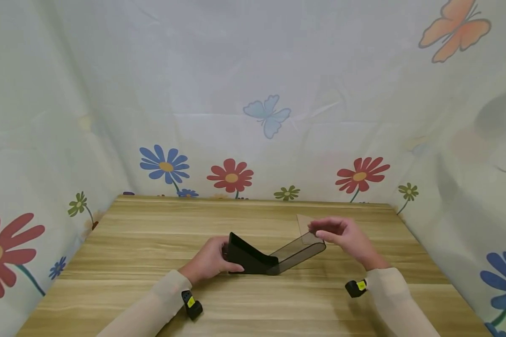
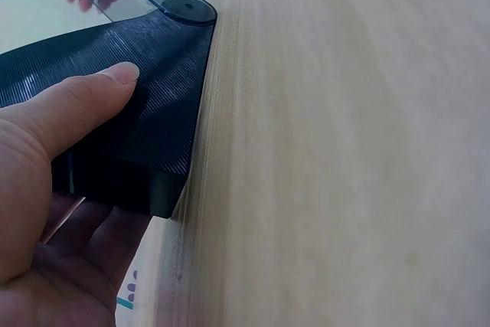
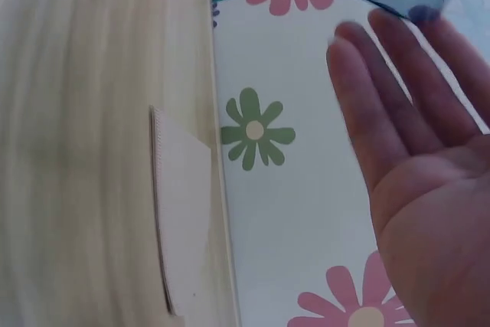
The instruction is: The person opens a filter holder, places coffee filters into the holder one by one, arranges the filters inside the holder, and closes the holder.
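The left hand (image 1: 206,260) gripped the black box (image 1: 250,260) on the tabletop (image 1: 278,304)! Right of the box, the right hand (image 1: 351,241), fingers extended, touched the raised clear flap (image 1: 299,252); beyond it sat a pale card (image 3: 184,216).

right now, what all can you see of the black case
The black case looks like plastic, ribbed on one side, its top edge curving down to a low end. There, at a round disc, a smoky see-through cover joins it and slants up, leaving it open. The left hand's grip holds the tall end, thumb on the ribbed side; the right hand's grip is at the cover's far end. Its base is on or just above the table.
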Tool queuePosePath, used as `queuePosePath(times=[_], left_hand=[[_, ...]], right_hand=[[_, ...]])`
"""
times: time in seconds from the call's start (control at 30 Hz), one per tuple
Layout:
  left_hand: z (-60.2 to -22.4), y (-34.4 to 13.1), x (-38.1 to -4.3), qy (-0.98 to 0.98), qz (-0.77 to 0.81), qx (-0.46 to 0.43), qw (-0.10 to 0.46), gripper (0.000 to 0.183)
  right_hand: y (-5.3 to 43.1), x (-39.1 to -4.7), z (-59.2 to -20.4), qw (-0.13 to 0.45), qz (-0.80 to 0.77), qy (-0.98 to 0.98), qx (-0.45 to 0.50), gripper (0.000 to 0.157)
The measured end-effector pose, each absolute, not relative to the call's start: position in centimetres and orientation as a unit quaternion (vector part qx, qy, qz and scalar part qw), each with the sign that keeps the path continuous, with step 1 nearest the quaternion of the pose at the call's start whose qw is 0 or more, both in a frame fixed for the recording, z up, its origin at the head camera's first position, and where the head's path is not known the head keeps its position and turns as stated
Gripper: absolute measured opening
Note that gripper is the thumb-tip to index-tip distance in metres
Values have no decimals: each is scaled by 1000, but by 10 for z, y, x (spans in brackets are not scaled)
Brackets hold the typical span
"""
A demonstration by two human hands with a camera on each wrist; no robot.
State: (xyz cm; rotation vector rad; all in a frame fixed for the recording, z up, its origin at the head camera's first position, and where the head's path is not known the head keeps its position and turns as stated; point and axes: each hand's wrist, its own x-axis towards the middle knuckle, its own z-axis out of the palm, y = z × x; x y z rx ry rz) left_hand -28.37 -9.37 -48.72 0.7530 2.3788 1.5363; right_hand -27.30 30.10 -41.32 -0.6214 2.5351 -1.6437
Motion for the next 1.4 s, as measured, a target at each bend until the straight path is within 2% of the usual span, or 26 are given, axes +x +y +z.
queuePosePath(times=[0.23, 0.33, 0.57, 0.8, 1.1, 1.27, 1.4], left_hand=[[-488, -95, -284, 804, 524, 259, 106, 38], [-488, -95, -285, 804, 525, 258, 106, 38], [-489, -95, -286, 802, 526, 262, 105, 38], [-492, -94, -288, 798, 531, 265, 104, 38], [-493, -94, -286, 798, 531, 264, 108, 38], [-492, -94, -285, 801, 528, 262, 107, 38], [-492, -94, -285, 801, 527, 261, 107, 38]], right_hand=[[302, -306, -406, -20, -441, 888, -130, 41], [302, -322, -410, -27, -387, 913, -128, 41], [300, -350, -426, 10, -333, 936, -117, 37], [299, -365, -439, 42, -309, 945, -95, 47], [302, -367, -442, 66, -266, 958, -82, 74], [296, -360, -429, 79, -235, 964, -96, 76], [290, -355, -420, 94, -210, 969, -94, 71]])
